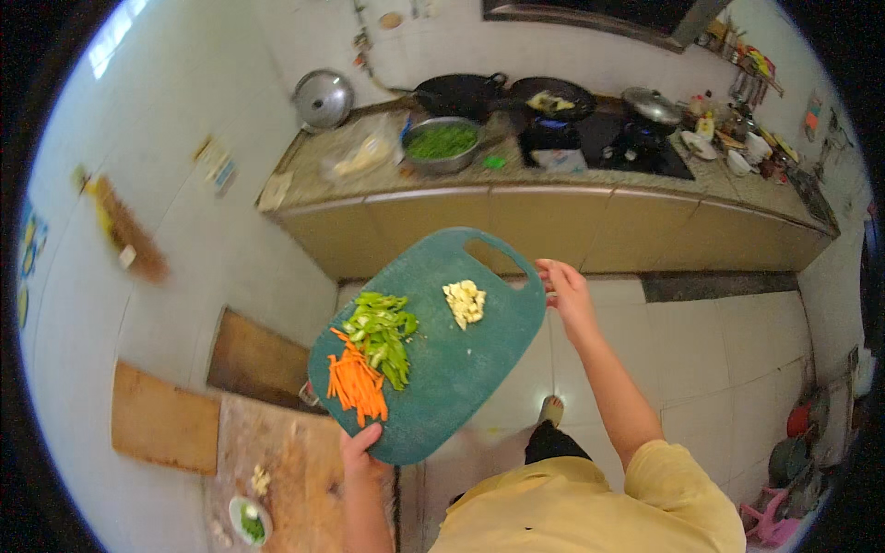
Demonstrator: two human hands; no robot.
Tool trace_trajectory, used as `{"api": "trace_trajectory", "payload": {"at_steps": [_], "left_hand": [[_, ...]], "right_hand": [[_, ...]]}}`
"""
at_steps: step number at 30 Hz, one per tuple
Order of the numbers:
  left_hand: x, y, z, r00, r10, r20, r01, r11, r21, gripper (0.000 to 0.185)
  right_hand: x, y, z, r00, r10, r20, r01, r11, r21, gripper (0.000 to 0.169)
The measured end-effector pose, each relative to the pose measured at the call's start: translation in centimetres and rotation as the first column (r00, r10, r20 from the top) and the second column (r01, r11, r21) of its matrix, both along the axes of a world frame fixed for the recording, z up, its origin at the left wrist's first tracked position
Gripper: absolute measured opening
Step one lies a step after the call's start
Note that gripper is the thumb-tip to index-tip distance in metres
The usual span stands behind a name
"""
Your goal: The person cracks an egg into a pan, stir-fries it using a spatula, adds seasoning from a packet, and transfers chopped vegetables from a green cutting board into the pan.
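Observation:
A green cutting board (pixel 449 373) is held up in front of me between both hands. My left hand (pixel 363 446) grips its near left edge, thumb on top. At the far right corner, beside the handle slot, my right hand (pixel 563 294) holds the rim, with some fingers hidden behind the board. Orange carrot strips (pixel 356 383) lie at the left end, touching a heap of sliced green pepper (pixel 384 335). A separate small pile of chopped garlic (pixel 464 303) rests nearer the handle.
Across the floor runs a counter (pixel 498 169) with a metal basin (pixel 442 162) of chopped greens, a black wok (pixel 460 97) and a pan (pixel 581 104) of food on the stove (pixel 608 148). At lower left, a wooden table (pixel 297 477) bears a small bowl (pixel 235 515).

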State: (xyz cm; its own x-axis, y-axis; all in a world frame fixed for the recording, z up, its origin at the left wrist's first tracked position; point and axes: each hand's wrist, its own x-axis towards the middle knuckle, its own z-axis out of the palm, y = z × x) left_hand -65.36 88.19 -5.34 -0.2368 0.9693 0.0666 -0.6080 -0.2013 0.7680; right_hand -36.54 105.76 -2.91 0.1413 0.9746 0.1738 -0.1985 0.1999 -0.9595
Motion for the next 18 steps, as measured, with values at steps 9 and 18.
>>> {"api": "trace_trajectory", "payload": {"at_steps": [9,18], "left_hand": [[-1.1,-0.9,-1.4,0.995,-0.075,-0.059,0.086,0.971,0.224,0.061],[-4.1,-1.2,0.2,0.978,-0.176,-0.109,0.193,0.965,0.179,0.057]], "right_hand": [[6.5,-12.3,-8.6,0.956,-0.291,0.031,0.29,0.956,0.045,0.018],[0.4,-11.7,-0.3,0.794,-0.455,0.404,0.125,0.772,0.623,0.014]]}}
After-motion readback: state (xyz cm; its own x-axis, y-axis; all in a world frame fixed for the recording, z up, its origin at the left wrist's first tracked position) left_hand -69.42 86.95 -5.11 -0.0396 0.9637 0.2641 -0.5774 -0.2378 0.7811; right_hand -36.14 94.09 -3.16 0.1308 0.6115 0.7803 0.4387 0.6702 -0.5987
